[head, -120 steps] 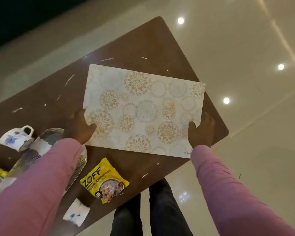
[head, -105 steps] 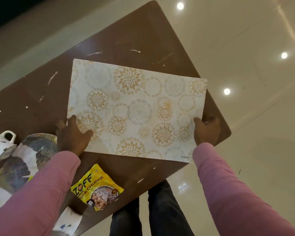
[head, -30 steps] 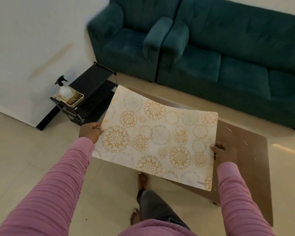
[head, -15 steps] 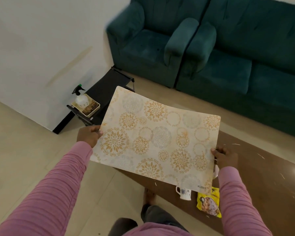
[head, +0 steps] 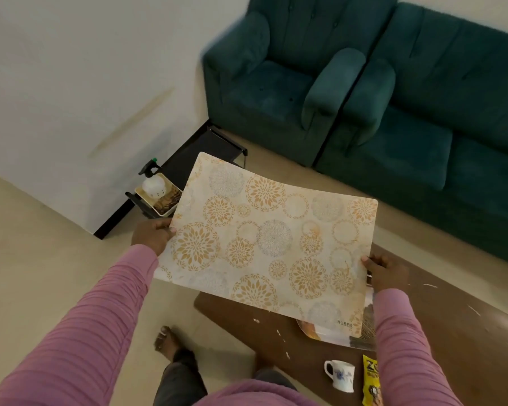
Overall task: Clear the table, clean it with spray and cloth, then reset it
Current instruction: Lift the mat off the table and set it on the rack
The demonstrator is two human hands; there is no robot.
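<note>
With the left hand [head: 151, 237] and right hand [head: 386, 272] pinching opposite short edges, the placemat [head: 270, 244] hung sagging above the desk's [head: 452, 317] left end; keeping it level would likely stop any crumbs sliding off.

Both hands, left hand [head: 151, 235] and right hand [head: 386, 272], grip a floral placemat [head: 269, 244] above the brown desk [head: 452, 317] at lower right.

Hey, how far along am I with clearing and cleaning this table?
Done: the placemat is off the table. In hand: left hand and right hand grip its ends. Left: the cup, snack packet and patterned plate sit on it, crumbs show, and the spray bottle stands untouched in a tray on the rack.
</note>
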